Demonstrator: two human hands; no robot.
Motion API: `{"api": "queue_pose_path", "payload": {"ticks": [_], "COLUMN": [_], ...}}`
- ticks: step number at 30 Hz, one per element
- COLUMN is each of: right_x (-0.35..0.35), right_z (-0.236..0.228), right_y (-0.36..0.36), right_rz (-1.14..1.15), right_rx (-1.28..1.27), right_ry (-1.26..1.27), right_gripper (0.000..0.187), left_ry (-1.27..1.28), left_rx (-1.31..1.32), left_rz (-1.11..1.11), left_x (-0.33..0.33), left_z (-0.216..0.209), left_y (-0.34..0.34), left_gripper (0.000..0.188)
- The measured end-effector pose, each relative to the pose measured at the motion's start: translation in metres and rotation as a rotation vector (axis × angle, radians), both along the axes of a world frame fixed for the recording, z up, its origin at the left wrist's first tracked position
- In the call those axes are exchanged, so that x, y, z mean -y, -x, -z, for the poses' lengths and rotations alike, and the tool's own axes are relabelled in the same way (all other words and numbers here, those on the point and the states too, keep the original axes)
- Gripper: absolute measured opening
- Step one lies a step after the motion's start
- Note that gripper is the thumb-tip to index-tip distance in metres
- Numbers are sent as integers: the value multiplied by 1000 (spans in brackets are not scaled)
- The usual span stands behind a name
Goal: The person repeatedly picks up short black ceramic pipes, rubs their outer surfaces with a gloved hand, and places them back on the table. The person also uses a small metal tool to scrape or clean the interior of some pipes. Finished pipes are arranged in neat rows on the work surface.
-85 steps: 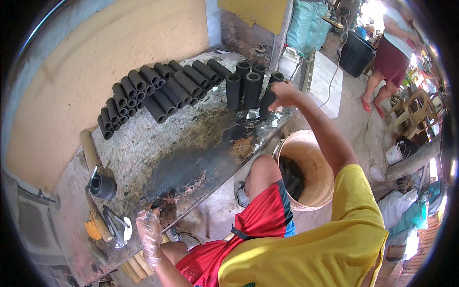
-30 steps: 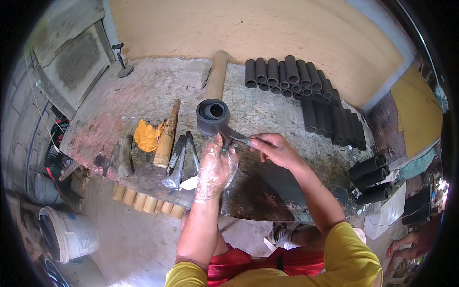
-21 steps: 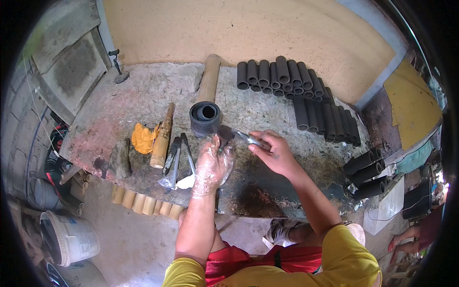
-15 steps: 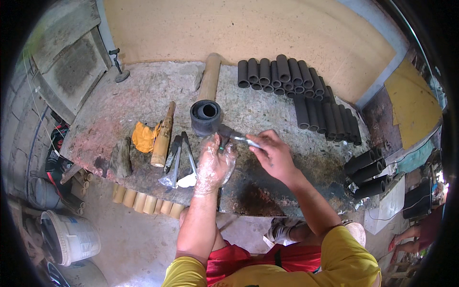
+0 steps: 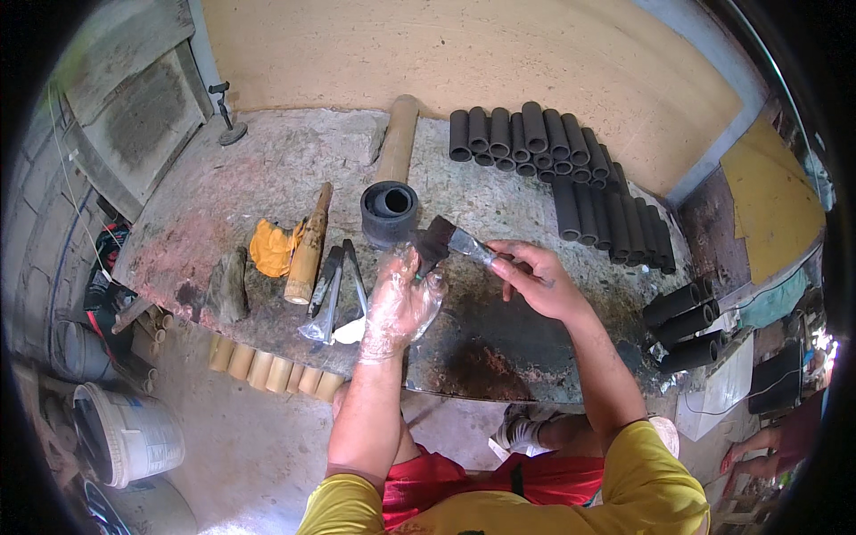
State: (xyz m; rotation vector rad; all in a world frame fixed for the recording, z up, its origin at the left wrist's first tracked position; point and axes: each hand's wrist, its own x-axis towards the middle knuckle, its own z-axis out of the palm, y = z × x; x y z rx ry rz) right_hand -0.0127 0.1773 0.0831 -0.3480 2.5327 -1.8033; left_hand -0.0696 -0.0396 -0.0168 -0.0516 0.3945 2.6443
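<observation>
My left hand point(image 5: 403, 299), in a clear plastic glove, is closed around a small dark piece point(image 5: 430, 259) whose kind I cannot make out. A flat paintbrush point(image 5: 468, 245) with dark bristles and a metal ferrule is in my right hand point(image 5: 535, 276), fingers wrapped about its handle. The bristles are at the dark piece, close to my left fingertips. Just beyond stands a round black pot point(image 5: 390, 234) with a smaller ring-shaped opening inside. To the left of my gloved hand lie slim dark-and-grey tools point(image 5: 334, 281) and a white scrap point(image 5: 349, 332).
Black tubes point(image 5: 571, 209) are stacked at the back right; several more point(image 5: 687, 321) lie at the right edge. Left on the table are a bamboo piece point(image 5: 308, 259), an orange cloth point(image 5: 272, 250) and a grey block point(image 5: 229, 287). Pale bamboo pieces point(image 5: 259, 367) line the front edge.
The brush has turned and come up, its bristles now raised beside the dark piece. My right hand has shifted right; my left hand has barely moved.
</observation>
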Motion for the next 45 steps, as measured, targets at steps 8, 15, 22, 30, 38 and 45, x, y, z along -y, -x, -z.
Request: {"api": "queue_pose_path", "payload": {"ticks": [8,15,22,30,38,45], "right_x": [0,12,40,49,-93,-182], "right_z": [-4,10,53,68,125,162], "right_y": [21,146,254,244,93,101], "right_rz": [-82,101,-3,64,908,1220], "right_rx": [287,-38,-168,-94,-71,-127], "right_ry": [-94,-32,-388,-252,728,1271], "right_gripper": [37,31,35,38,20,11], "left_ry": [37,-2,31,-2,69,77], "left_rx": [-138,9,70,83,45,84], "left_rz": [-72,-231,-248,-190,-239,-179], "left_x": [1,20,22,33,39,17], "left_z": [-3,-9,-9,2,7,9], "left_y": [1,16,17,26,25,21], "left_gripper": [16,14,19,31,26,21]}}
